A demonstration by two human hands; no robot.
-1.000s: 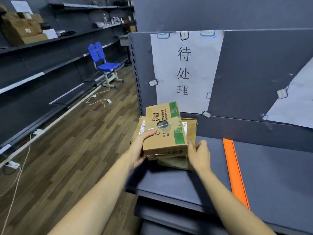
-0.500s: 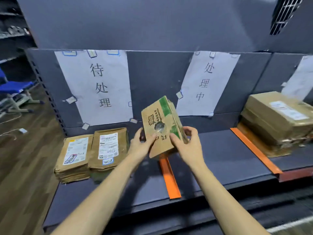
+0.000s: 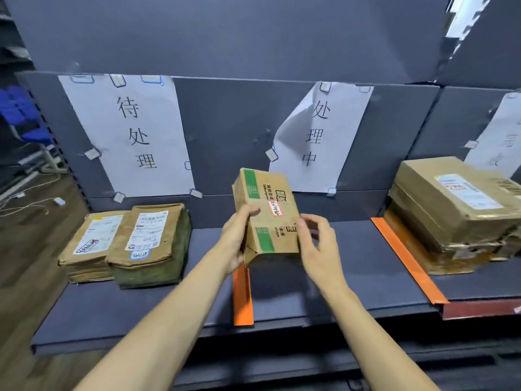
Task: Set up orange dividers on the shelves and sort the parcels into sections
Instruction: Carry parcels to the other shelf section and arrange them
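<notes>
Two bare forearms reach forward from the bottom of the view, angled toward each other so the hands meet near the centre. The left hand (image 3: 235, 241) grips the left side of a cardboard box (image 3: 267, 218), thumb lying across its top face and fingers wrapped underneath, out of sight. The right hand (image 3: 317, 244) sits at the box's right edge, fingers loosely curled and slightly spread, fingertips close to the cardboard; whether they touch it cannot be told. Both wrists are straight, in line with the forearms.
</notes>
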